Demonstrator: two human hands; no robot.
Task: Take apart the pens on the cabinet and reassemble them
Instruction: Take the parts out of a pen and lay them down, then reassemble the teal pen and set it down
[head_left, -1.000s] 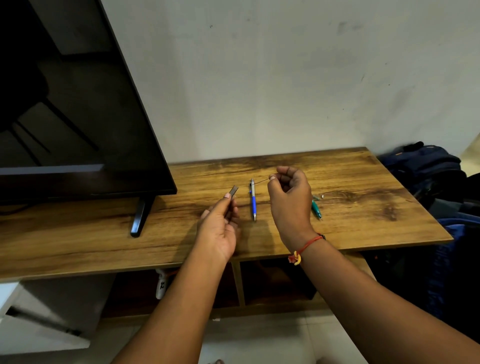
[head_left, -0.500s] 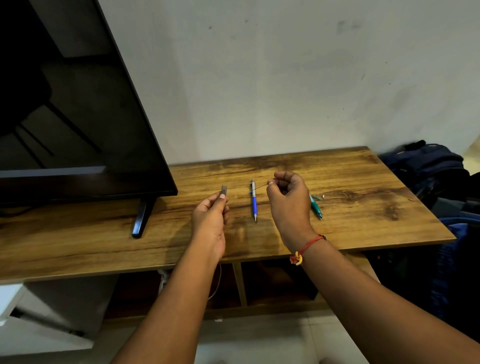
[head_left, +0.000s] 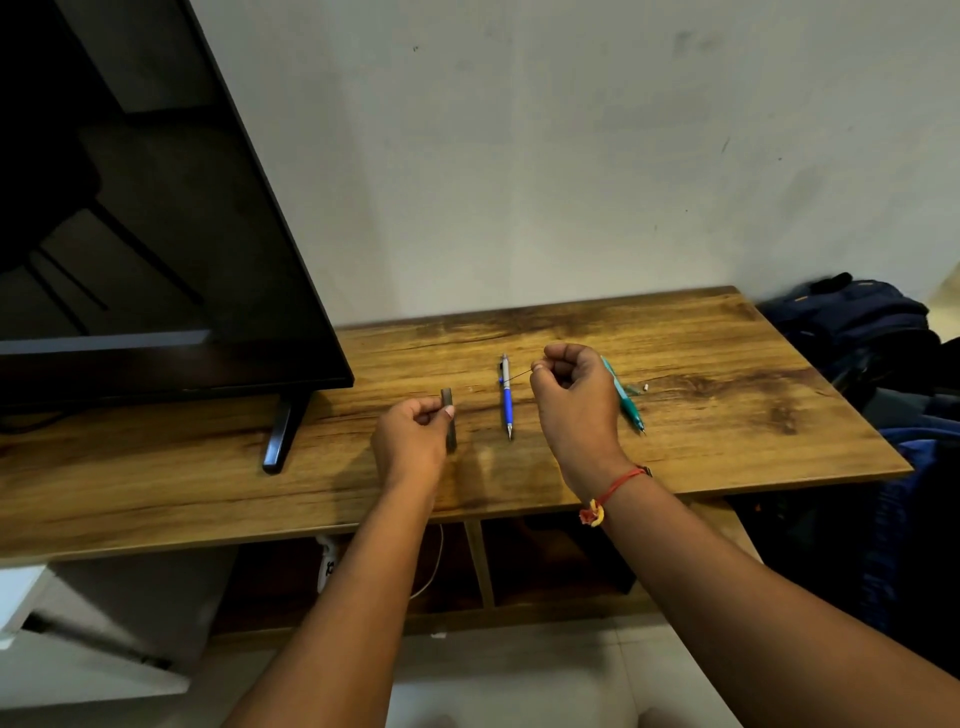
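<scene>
**Wood-grain cabinet: both hands holding pen parts, two pens lying flat**

Brown wood-grain cabinet top (head_left: 701, 457) is the reference for everything below.

- Left hand (head_left: 410, 447): above the cabinet's middle, fingers curled, thumb and fingertips pinched on a short dark grey pen barrel piece (head_left: 448, 418). Piece stands roughly upright, upper end sticking out above the fingers. Can't tell if its lower end touches the wood.
- Right hand (head_left: 576, 400): raised over the cabinet, right of the left hand, fist mostly closed. Thumb and forefinger pinch one end of a thin dark refill rod (head_left: 517, 375). Rod runs left and slightly down from the fingertips, crossing over the blue pen. Red thread bracelet (head_left: 613, 491) on that wrist.
- Blue-and-silver click pen (head_left: 506, 397): lies flat on the cabinet between the two hands, tip pointing to the front edge. Looks whole.
- Teal pen (head_left: 626, 402): lies flat on the cabinet just right of the right hand, upper part hidden behind the knuckles, tip toward the front edge.
- Small pale loose part (head_left: 645, 387): on the wood just right of the teal pen. Too small to identify.
- Black flat-screen TV (head_left: 156, 234): stands on the cabinet's left end, one foot on the wood.
- Dark blue bags (head_left: 852, 322): beside the cabinet's right end.
</scene>
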